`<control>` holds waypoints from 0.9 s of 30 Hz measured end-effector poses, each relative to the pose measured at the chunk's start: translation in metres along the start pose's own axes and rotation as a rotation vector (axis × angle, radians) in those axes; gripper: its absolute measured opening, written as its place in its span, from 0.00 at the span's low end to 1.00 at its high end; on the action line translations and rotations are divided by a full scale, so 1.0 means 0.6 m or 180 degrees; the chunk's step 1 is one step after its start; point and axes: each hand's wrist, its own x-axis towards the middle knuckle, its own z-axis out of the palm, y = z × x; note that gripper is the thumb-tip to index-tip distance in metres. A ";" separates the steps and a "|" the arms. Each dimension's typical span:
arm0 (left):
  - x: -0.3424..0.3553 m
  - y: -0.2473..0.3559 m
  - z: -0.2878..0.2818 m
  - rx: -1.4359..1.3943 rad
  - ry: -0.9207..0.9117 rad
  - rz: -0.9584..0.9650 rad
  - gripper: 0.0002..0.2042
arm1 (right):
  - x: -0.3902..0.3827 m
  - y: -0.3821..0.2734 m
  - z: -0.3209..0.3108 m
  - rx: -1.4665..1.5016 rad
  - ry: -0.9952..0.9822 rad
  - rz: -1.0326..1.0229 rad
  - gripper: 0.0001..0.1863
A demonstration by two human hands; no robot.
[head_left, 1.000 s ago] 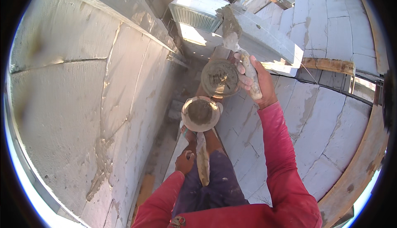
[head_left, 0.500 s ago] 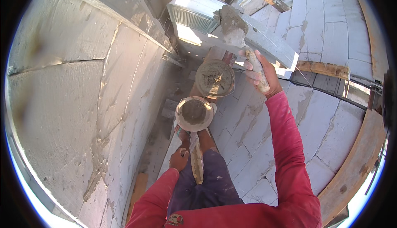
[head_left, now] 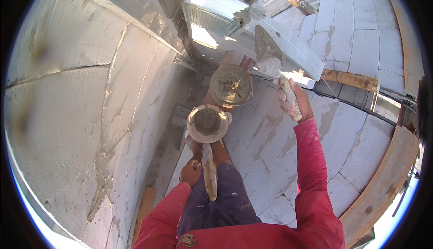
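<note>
Closest in, left hand (head_left: 191, 173) wrapped around a mortar-caked tool (head_left: 209, 171), long way pointing up at the near pan (head_left: 207, 123). Past that pan, a second pan (head_left: 231, 85) of wet mortar. Right of it, right hand (head_left: 295, 101) gripping a trowel (head_left: 268, 55) (blade up, loaded), close to the block wall (head_left: 288, 41).

You are looking through a single head-worn fisheye, facing steeply down a narrow gap between block walls (head_left: 67, 113), with your legs and two pans (head_left: 208, 123) lying far below. Your right hand (head_left: 295, 103) and its trowel (head_left: 267, 53) are sitting nearer the lens, and straight edges are bending toward the rim.
</note>
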 end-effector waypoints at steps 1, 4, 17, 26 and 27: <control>0.000 0.000 0.000 -0.0001 -0.0016 -0.0031 0.20 | -0.021 -0.040 0.021 -0.0538 0.0285 0.0011 0.29; -0.001 0.013 -0.007 0.0055 -0.0053 -0.0068 0.20 | -0.035 -0.159 0.047 -0.4249 0.0733 -0.1247 0.24; -0.010 0.029 0.001 0.0030 0.0005 0.0030 0.19 | 0.104 -0.307 0.099 -0.8444 0.0867 -0.4146 0.27; -0.021 0.065 -0.007 0.0103 0.0023 -0.0119 0.17 | 0.085 -0.366 0.105 -0.9230 0.0738 -0.2988 0.20; -0.018 0.068 -0.004 0.0119 0.0015 -0.0077 0.17 | 0.102 -0.377 0.094 -0.9412 0.0765 -0.3139 0.20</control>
